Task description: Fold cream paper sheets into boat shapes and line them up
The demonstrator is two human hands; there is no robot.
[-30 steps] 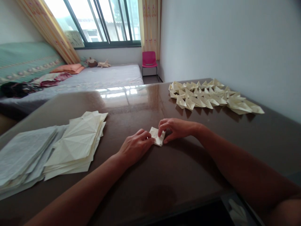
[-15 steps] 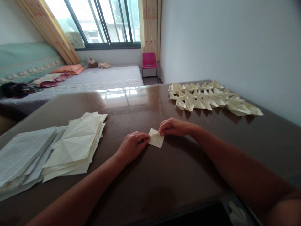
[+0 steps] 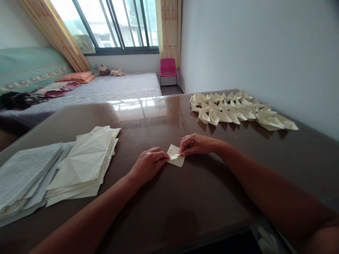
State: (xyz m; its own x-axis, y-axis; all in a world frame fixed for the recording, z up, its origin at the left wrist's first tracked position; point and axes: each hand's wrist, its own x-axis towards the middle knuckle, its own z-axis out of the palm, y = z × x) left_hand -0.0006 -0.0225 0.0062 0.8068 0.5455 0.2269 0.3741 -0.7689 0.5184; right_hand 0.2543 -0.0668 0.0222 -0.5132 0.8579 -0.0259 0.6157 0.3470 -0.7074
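Observation:
A small square of folded cream paper (image 3: 176,158) lies on the brown tabletop (image 3: 159,204), one corner toward me. My left hand (image 3: 151,161) pinches its left corner between thumb and fingers. On the opposite corner, my right hand (image 3: 194,144) is closed with thumb and fingertips. The paper's upper layer is lifted in the middle, making a crease between both hands. Left of my hands lies a stack of creased cream sheets (image 3: 84,155). Several folded paper pieces (image 3: 225,109) stand in rows at the far right.
A pile of greyish thin paper (image 3: 29,173) lies at the left table edge, partly under the cream stack. Behind the table are a bed (image 3: 124,84) and a pink chair (image 3: 168,67). The white wall (image 3: 251,49) runs along the right side.
The upper layer of the folded paper has been raised and opened toward me. My right hand has shifted slightly down and right; the left has barely moved.

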